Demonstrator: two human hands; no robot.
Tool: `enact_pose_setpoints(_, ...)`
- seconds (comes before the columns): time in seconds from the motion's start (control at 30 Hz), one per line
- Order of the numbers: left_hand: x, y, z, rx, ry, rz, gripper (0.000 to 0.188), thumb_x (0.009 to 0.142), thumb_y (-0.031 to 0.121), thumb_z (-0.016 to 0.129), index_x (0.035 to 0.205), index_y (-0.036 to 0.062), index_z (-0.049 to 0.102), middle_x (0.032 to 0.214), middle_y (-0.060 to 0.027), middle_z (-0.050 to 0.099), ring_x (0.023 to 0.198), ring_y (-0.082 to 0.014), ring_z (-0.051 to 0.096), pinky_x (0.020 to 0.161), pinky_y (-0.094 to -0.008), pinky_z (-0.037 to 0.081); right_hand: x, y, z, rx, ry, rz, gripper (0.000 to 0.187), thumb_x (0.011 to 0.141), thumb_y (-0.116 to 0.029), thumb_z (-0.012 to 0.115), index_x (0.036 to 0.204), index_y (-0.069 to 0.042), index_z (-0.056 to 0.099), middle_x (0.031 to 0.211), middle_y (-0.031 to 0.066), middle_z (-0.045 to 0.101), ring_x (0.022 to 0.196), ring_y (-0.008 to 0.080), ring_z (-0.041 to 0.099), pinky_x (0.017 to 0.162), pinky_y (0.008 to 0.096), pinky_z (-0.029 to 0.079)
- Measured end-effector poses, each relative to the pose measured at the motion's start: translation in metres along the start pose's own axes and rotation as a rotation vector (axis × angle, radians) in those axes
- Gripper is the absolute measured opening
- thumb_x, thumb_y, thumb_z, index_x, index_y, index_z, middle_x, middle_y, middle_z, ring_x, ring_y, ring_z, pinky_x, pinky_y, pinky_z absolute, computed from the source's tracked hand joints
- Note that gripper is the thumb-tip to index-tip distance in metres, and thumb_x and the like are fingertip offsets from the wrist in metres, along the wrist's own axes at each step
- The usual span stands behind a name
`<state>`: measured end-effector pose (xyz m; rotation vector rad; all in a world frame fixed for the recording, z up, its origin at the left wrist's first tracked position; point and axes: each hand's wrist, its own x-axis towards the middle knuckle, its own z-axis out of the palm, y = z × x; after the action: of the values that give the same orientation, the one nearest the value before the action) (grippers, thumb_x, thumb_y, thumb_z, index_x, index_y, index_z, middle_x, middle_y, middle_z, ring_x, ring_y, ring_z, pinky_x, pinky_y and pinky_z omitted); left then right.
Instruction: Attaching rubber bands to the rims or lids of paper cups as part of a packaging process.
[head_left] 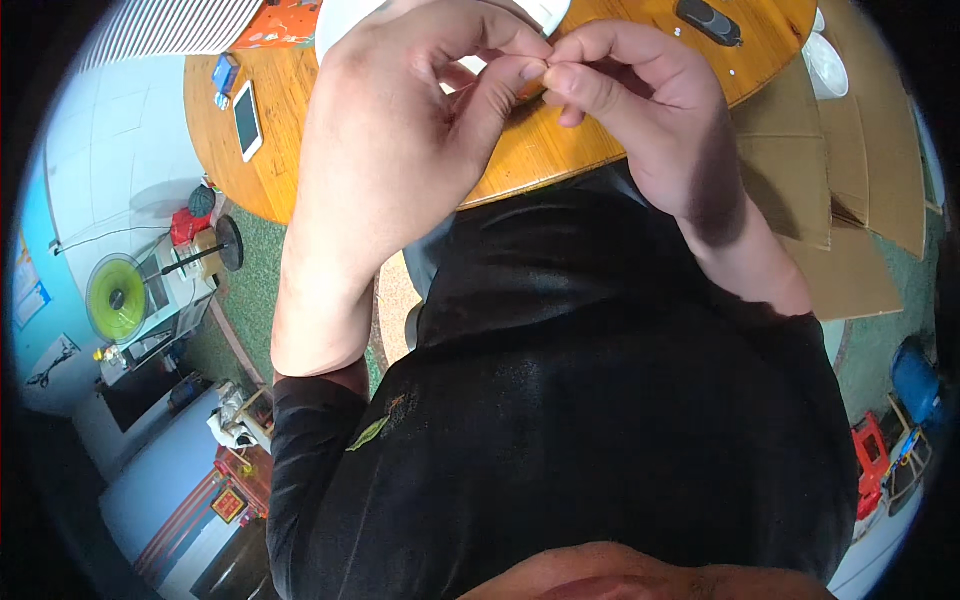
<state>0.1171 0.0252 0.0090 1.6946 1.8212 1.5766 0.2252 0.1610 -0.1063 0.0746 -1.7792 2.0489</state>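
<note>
My left hand [405,120] and my right hand [650,115] are raised over the near part of a round wooden table [545,165]. Thumb and forefinger are pinched together on each, and the fingertips of the two hands meet. Whatever lies between the tips is too small to make out. Behind my hands, partly covered by them, a white rounded thing [335,22] shows at the top edge; its kind is unclear.
On the table's left lie a white-framed phone [247,121] and a small blue box [225,73]. A dark oblong object [709,22] and tiny white bits are at the right. Flattened cardboard [790,180] stands beside the table, near a white bowl-shaped container [825,68]. A green fan [118,298] is further left.
</note>
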Motion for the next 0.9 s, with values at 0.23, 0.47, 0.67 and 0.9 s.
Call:
enact_pose_setpoints(0.23, -0.004, 0.019, -0.003, 0.315, -0.018, -0.580, 0.013, 0.090, -0.008, 0.067, 0.101, -0.0026, 0.071, 0.098, -0.0082, 0.071, 0.083, -0.0143, 0.070, 0.074, -0.0260, 0.055, -0.009, 0.011, 0.011, 0.087, 0.233, 0.009, 0.014, 0.102, -0.008, 0.064, 0.112, 0.002, 0.068, 0.100, 0.0083, 0.073, 0.091, 0.0129, 0.069, 0.089, 0.0262, 0.054)
enact_pose_setpoints(0.47, -0.004, 0.019, 0.006, 0.194, 0.065, -0.568, 0.019, 0.096, -0.009, 0.061, 0.114, -0.0041, 0.065, 0.108, -0.0076, 0.066, 0.090, -0.0128, 0.068, 0.079, -0.0255, 0.055, -0.010, 0.015, 0.026, 0.069, 0.350, 0.000, 0.012, 0.102, -0.006, 0.065, 0.109, 0.003, 0.069, 0.098, 0.0041, 0.072, 0.092, 0.0079, 0.067, 0.087, 0.0221, 0.052)
enact_pose_setpoints(0.67, -0.003, 0.017, 0.004, 0.195, 0.044, -0.557, 0.023, 0.097, -0.016, 0.054, 0.114, -0.0056, 0.065, 0.107, -0.0084, 0.065, 0.095, -0.0126, 0.065, 0.081, -0.0246, 0.053, -0.013, 0.018, 0.031, 0.101, 0.332, -0.045, 0.009, 0.101, -0.003, 0.067, 0.107, 0.003, 0.069, 0.093, -0.0010, 0.069, 0.086, 0.0009, 0.061, 0.077, 0.0167, 0.046)
enact_pose_setpoints(0.9, 0.001, 0.020, 0.003, 0.242, -0.017, -0.575, 0.024, 0.096, -0.017, 0.053, 0.114, -0.0062, 0.065, 0.107, -0.0096, 0.065, 0.097, -0.0134, 0.066, 0.086, -0.0255, 0.053, -0.010, 0.022, 0.035, 0.125, 0.354, -0.085, 0.008, 0.100, 0.000, 0.066, 0.107, 0.003, 0.069, 0.092, -0.0012, 0.069, 0.084, 0.0002, 0.060, 0.075, 0.0161, 0.046)
